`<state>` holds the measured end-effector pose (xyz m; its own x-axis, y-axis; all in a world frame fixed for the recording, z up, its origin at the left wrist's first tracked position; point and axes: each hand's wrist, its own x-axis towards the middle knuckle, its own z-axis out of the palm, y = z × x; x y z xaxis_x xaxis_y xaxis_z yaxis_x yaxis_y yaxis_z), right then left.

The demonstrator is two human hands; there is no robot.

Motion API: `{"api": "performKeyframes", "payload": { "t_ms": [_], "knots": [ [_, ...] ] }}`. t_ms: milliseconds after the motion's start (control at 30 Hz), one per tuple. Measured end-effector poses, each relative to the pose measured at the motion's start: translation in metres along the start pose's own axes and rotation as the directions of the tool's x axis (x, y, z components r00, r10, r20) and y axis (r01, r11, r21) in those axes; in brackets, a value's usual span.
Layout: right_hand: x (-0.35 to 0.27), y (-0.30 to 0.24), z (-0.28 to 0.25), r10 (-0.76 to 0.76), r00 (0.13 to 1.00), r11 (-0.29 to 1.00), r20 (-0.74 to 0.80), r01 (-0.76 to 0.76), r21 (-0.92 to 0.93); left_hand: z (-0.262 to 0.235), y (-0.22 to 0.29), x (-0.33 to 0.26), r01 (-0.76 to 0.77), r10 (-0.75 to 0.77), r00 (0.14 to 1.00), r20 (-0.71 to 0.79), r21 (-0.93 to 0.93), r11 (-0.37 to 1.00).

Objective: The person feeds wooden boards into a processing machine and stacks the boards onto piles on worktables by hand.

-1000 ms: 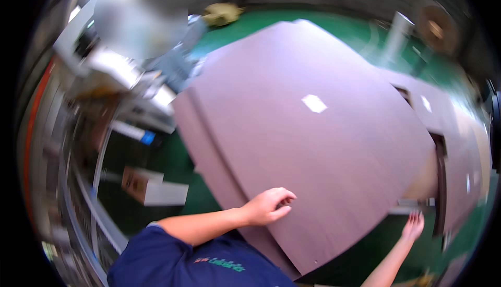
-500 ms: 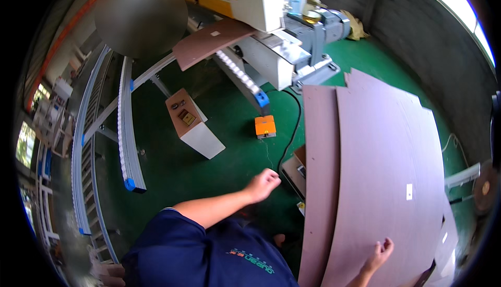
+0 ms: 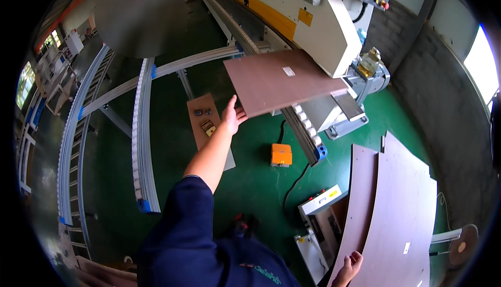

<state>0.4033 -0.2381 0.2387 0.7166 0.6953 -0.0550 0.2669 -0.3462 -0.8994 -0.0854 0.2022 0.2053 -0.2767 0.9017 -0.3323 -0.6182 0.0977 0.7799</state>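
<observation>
A brown flat panel (image 3: 287, 86) with a small white label lies on the roller rail, its far right part under the white machine head (image 3: 326, 36). My left hand (image 3: 233, 117) reaches forward to the panel's near left corner, thumb and fingers spread; its fingertips are at the edge, and I cannot tell how firmly they touch. My right hand (image 3: 348, 270) is low at the right, by the left part of a stack of similar brown panels (image 3: 399, 203). Its fingers are loosely curled and apart, with nothing visible in them.
An orange foot pedal (image 3: 281, 154) and a black cable rest on the green floor. Left of them stands a low box (image 3: 201, 104) with small items on top. Roller rails (image 3: 143, 146) run along the left. An open-topped case (image 3: 326, 219) stands beside the stack.
My left hand has moved forward from near my body to the panel at the machine. The view has shifted, bringing more of the machine into sight. My right hand remains by the stack.
</observation>
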Motion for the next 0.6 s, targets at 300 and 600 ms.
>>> {"api": "performKeyframes", "payload": {
  "t_ms": [300, 600],
  "knots": [
    [-0.019, -0.029, 0.063, -0.024, 0.98, 0.975, 0.196, -0.02, 0.223, 0.017, -0.042, -0.044, 0.292, -0.266, 0.877, 0.399, -0.004, 0.956],
    [-0.031, -0.056, 0.097, 0.002, 0.92, 0.88, 0.392, -0.188, 0.436, 0.029, -0.093, -0.144, 0.483, -0.423, 0.747, 0.512, 0.019, 0.875]
  ]
}}
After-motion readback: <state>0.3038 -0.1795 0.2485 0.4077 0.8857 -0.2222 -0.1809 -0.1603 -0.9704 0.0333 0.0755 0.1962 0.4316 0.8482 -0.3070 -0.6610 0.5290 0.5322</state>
